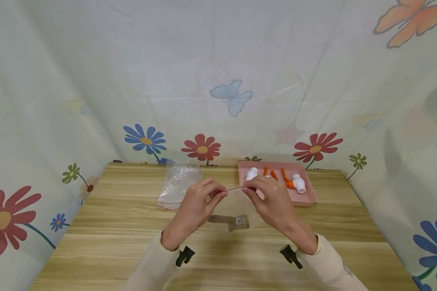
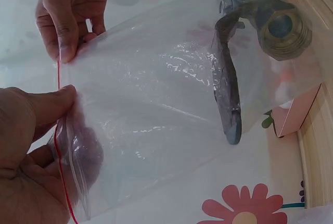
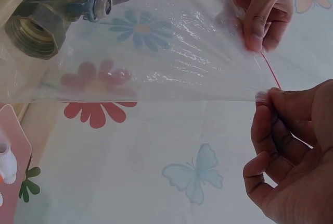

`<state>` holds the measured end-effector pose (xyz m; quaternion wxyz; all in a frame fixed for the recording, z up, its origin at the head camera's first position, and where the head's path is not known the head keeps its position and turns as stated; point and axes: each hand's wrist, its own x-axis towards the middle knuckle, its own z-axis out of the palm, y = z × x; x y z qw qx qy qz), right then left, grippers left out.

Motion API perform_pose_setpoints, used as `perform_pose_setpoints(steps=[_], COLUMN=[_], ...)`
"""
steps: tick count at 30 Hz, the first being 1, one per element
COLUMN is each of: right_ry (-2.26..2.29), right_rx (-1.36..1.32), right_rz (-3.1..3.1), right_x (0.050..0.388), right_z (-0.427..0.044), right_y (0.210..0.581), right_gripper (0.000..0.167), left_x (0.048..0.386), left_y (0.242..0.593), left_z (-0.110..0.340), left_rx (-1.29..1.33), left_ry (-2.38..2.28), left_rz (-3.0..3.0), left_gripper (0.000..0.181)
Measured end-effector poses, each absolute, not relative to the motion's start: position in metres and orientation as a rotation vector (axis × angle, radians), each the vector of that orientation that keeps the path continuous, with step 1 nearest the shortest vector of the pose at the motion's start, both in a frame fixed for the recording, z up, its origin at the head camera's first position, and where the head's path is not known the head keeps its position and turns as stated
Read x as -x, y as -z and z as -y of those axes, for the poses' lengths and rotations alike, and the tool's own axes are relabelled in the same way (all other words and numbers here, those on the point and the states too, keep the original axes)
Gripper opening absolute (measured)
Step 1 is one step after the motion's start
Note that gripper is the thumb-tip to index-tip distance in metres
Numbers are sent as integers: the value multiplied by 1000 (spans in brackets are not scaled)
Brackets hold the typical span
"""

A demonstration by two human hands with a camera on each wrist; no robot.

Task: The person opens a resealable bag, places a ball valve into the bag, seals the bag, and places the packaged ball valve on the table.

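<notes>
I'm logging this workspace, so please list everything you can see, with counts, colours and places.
Table: one, wood-toned, below everything
Held bag: one, clear with red edge, over the table
Metal valve: one, dull metal with grey lever, inside the held bag
Spare bag: at least one, clear, table's left rear
Tray: one, pink, table's right rear
White fittings: at least two, white, in tray
Orange pieces: at least three, orange, in tray
Curtain: pale with printed flowers and butterflies, around the table
Wrist cameras: two, black, one per wrist
Sleeves: two, cream, both forearms
Left hand: one, bare, pinching bag's edge
Right hand: one, bare, pinching same edge
</notes>
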<state>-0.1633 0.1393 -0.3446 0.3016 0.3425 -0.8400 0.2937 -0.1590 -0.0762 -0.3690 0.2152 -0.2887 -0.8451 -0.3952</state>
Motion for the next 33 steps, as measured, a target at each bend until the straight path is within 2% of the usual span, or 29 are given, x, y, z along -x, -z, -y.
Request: perform_pose_setpoints(steps=[12, 21, 33], right_ry=[-770, -801, -805], right_rx=[-851, -848, -853], right_rz=[2259, 2249, 2258], right_x=[162, 162, 162], right_z=[-143, -146, -146], right_y=[342, 344, 344], right_gripper=[11, 10, 8], left_x=[159, 158, 160], left_y=[370, 370, 371], left_z=[80, 84, 85], left_rx=[770, 764, 822], left_ry=[987, 1006, 1066], left_rz=[2395, 2402, 2354], left_gripper=[14, 4, 4])
